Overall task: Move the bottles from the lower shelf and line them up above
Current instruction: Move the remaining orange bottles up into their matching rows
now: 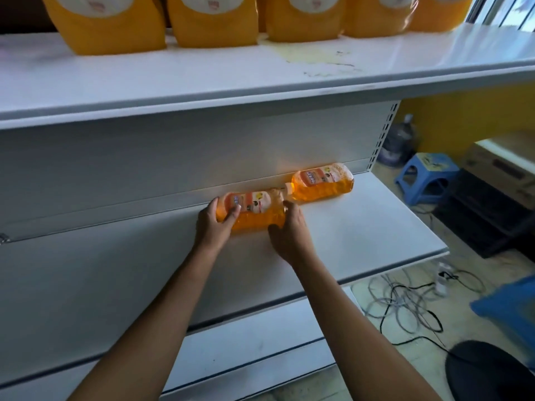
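Two orange bottles lie on their sides at the back of the lower shelf (362,227). My left hand (212,222) grips the base end of the nearer bottle (254,209), thumb over its label. My right hand (289,230) holds the same bottle near its neck end, fingers curled round its front. The second bottle (324,182) lies to the right, its white cap pointing at the first one, untouched. On the upper shelf (202,70) several orange bottles (214,21) stand in a row along the back.
A yellowish stain (315,57) marks the upper shelf in front of the row. Right of the shelving on the floor are a blue stool (425,176), a water jug (401,140), tangled cables (405,302), a dark box (486,209) and a black round seat (489,371).
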The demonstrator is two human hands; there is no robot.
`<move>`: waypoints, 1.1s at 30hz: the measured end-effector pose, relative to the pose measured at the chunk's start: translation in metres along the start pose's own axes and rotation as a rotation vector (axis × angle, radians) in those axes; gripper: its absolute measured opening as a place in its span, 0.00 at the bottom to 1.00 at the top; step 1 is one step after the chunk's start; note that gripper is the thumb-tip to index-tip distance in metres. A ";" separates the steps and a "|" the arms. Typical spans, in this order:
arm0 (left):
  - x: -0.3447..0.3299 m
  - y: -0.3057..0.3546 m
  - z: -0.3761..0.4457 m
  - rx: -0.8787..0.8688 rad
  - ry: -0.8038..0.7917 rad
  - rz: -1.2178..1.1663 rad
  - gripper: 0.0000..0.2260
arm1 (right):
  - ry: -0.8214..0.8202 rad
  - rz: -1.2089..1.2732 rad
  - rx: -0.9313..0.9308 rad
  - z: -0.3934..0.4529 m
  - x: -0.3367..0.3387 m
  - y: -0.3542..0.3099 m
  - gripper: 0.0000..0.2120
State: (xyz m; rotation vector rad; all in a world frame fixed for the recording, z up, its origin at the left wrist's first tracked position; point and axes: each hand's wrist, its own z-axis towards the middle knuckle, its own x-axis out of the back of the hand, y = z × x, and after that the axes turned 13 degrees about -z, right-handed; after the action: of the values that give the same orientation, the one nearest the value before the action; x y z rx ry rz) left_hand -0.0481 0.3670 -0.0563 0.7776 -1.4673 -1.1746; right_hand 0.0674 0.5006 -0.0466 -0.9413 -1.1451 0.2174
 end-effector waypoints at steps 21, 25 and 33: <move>-0.004 -0.006 -0.066 0.134 0.175 -0.088 0.39 | -0.300 0.078 -0.008 0.018 -0.003 0.004 0.13; 0.004 -0.006 -0.064 0.176 0.282 -0.086 0.32 | -0.377 -0.006 0.042 0.004 0.001 0.011 0.09; 0.022 -0.011 -0.080 0.078 -0.046 -0.275 0.18 | -0.308 0.130 -0.060 -0.017 -0.011 -0.007 0.18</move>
State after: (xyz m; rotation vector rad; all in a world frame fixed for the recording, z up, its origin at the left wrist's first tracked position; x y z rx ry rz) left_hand 0.0227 0.3228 -0.0627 1.0367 -1.4844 -1.3536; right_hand 0.0750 0.4810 -0.0505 -1.0618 -1.3791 0.4475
